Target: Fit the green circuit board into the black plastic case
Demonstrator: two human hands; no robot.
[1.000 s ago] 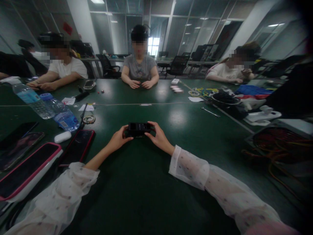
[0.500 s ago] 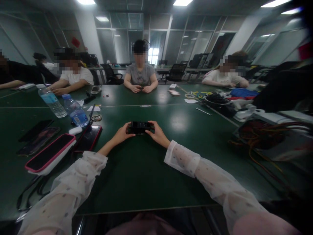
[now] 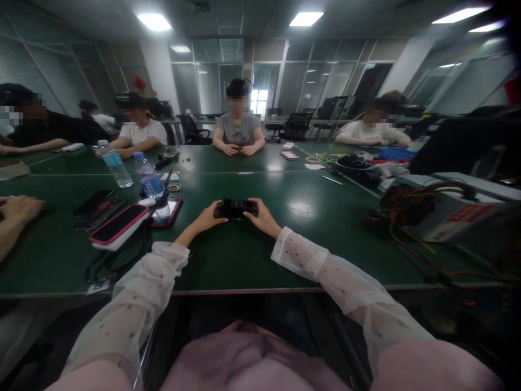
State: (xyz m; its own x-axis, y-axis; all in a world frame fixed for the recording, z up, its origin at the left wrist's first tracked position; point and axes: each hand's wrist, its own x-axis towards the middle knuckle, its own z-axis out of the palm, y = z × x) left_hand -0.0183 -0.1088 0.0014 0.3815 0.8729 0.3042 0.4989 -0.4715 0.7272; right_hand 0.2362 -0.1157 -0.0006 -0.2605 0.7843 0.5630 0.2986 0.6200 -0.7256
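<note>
My left hand [image 3: 210, 217] and my right hand [image 3: 264, 218] hold the two short ends of a black phone [image 3: 236, 208], sideways, just above the green table [image 3: 244, 260]. Faint light marks show on its dark face; I cannot read them. Both thumbs lie along its near edge, with the other fingers curled around the ends and partly hidden. To the left of my left hand lie a red-edged phone [image 3: 173, 210] with a lit or reflecting screen and a pink-rimmed phone [image 3: 120, 224] on a white block.
Two water bottles [image 3: 116, 164] [image 3: 148, 176] stand left. A metal power supply unit [image 3: 456, 214] with loose cables [image 3: 401, 233] sits right. Several people sit around the table; another person's hand [image 3: 20, 209] rests at the left edge. A cable pile [image 3: 358, 165] lies back right.
My view has tilted up and turned slightly left, so the table's near edge shows higher and a person's hand appears at left. Both hands keep hold of the phone.
</note>
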